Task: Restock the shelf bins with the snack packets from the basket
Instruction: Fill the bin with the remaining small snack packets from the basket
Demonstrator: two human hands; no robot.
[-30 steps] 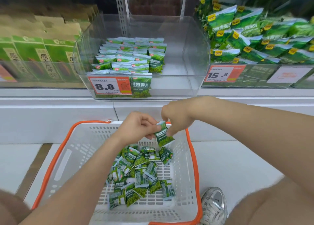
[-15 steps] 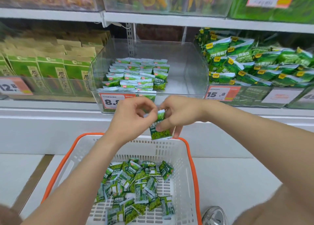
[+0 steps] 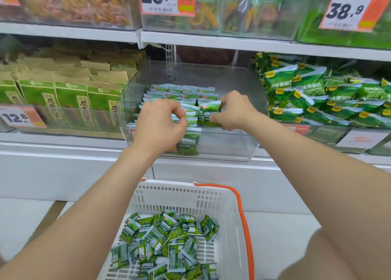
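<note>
A clear plastic shelf bin [image 3: 243, 148] holds rows of small green snack packets [image 3: 182, 89] in its left half. Both my hands are inside it. My right hand [image 3: 237, 110] pinches one green snack packet [image 3: 211, 111] upright at the right end of the front row. My left hand [image 3: 158, 125] has its fingertips curled together on the edge of a packet in that row. Another packet [image 3: 188, 144] stands against the bin's front wall. Below, the white basket with an orange rim [image 3: 245, 226] holds several loose green packets [image 3: 165, 237].
Brown-and-green paper bags [image 3: 69, 95] fill the bin on the left. Larger green bags [image 3: 317, 97] are piled in the bin on the right. An upper shelf [image 3: 211, 40] with price tags hangs just above. The bin's right half is bare.
Both hands rose from above the basket, carrying one packet up over the bin's front wall and into the bin. The view tilted up to the shelf.
</note>
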